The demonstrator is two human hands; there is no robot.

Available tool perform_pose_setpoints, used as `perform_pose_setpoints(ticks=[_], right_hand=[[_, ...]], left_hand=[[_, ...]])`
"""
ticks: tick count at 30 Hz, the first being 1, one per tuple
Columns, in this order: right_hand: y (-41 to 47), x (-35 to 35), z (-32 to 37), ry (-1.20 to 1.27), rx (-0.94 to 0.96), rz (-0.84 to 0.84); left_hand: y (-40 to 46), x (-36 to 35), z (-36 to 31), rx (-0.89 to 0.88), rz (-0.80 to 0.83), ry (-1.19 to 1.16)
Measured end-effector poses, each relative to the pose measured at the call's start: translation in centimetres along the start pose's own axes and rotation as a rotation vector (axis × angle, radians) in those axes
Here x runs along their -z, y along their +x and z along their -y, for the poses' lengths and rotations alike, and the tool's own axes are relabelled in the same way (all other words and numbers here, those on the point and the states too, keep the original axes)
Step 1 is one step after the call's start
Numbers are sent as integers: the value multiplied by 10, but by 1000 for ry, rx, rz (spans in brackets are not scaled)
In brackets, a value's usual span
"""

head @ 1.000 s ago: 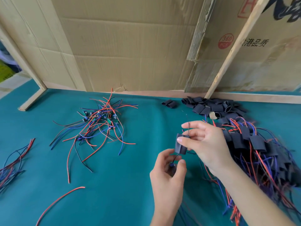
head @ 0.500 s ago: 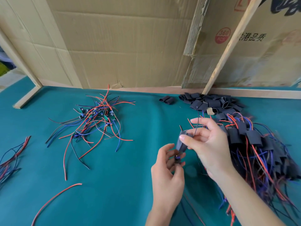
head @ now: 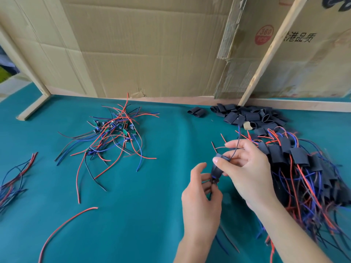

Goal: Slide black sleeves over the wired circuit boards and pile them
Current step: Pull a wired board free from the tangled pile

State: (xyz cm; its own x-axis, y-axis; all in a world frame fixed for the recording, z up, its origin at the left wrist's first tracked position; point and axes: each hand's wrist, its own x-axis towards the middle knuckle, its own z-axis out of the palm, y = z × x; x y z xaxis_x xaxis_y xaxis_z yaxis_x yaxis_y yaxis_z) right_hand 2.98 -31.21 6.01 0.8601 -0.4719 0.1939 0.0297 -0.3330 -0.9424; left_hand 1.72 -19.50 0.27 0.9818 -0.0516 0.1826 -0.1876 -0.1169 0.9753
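Pinching a black sleeve (head: 216, 168), both hands' fingers (head: 221, 161) work between wire piles.

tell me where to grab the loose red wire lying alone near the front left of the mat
Pinch the loose red wire near its far end, which lies flat on bare teal mat well apart from the tangled pile of wired boards. Come from straight above with fingers across the wire; it's thin and flat, so a fingertip pinch probably suits best.

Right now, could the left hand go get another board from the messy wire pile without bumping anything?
Probably yes, once it lets go. The left hand is pinching the board under the black sleeve, but only bare green table lies between it and the unsleeved pile.
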Motion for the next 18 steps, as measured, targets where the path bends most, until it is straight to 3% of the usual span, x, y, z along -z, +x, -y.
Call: perform_pose_setpoints(ticks=[7, 12, 18], right_hand=[[-2, 2, -3, -148, 48, -23], [0, 6, -2, -327, 33, 77], [-4, 8, -2, -233, -63, 114]], left_hand=[[-2, 1, -2, -26, 29, 152], [-2, 0, -1, -59, 35, 174], [-1, -1, 3, -102, -7, 166]])
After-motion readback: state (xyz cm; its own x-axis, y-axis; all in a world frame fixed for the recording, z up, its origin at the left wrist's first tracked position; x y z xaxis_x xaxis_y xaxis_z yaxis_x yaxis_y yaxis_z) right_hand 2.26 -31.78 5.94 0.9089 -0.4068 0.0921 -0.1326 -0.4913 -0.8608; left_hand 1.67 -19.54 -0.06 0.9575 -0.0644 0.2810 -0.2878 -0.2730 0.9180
